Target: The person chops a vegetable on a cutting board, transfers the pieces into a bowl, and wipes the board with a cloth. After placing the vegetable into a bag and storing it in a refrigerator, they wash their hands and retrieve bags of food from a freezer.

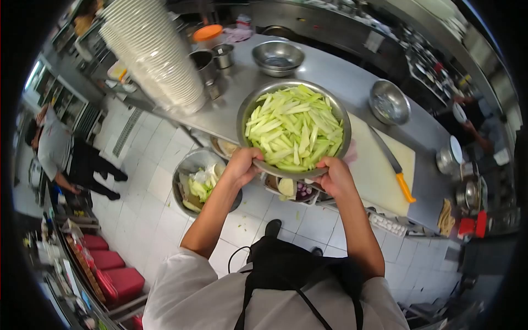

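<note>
Left hand (242, 165): clamped on the near rim of the steel bowl (240, 122), fingers curled beneath.
Right hand (333, 177): closed on the same rim, a little apart from the left.
Bowl's place: held up at the edge of the counter (335, 71), beside the cutting board (379, 181).
Green strips (294, 129): heaped to the rim.
Done, by the look: the cutting. The knife (393, 165) lies on the board, and trimmings sit in the scrap bowl (177, 181) lower down.
Left: nothing is mixed into the strips, and the bowl is not set down.
Writing: none legible.
</note>
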{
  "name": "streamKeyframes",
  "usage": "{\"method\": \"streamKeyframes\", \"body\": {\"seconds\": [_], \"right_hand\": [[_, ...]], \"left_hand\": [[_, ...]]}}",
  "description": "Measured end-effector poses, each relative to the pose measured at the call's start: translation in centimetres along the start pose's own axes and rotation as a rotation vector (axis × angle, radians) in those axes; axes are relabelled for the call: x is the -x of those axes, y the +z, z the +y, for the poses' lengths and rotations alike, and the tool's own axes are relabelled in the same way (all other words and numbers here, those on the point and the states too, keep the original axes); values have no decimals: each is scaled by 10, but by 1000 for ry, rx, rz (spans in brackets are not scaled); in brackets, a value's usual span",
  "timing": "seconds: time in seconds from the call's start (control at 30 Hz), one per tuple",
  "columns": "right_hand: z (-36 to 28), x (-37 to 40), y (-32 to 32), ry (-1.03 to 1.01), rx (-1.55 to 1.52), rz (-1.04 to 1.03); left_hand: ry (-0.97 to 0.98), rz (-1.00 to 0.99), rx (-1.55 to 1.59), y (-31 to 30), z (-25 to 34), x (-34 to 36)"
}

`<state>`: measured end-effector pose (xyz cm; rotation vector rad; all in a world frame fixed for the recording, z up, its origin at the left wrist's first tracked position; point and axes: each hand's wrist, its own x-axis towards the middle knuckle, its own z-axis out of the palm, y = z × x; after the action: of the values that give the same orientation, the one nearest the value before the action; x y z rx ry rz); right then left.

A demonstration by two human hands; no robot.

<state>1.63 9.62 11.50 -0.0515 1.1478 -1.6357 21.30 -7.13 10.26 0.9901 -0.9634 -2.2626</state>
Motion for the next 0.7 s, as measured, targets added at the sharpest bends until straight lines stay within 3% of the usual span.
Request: {"method": "streamKeyframes", "body": {"seconds": [0.27,0.43,0.6,0.63,0.7], "right_hand": [[-34,165,-132,-214,-99,86],[-5,278,-261,-357,-279,190],[23,409,-400,-449,-489,381],[30,347,-318,-487,-504,478],[33,340,-310,-540,-569,578]], "left_hand": [[-42,-186,-91,157,-81,71],[-132,-444,-172,276,-190,131],[-418,-573,-404,370,-348,171],[-499,-617,-407,325,-292,106],[-556,-779,-370,336,-299,84]]}}
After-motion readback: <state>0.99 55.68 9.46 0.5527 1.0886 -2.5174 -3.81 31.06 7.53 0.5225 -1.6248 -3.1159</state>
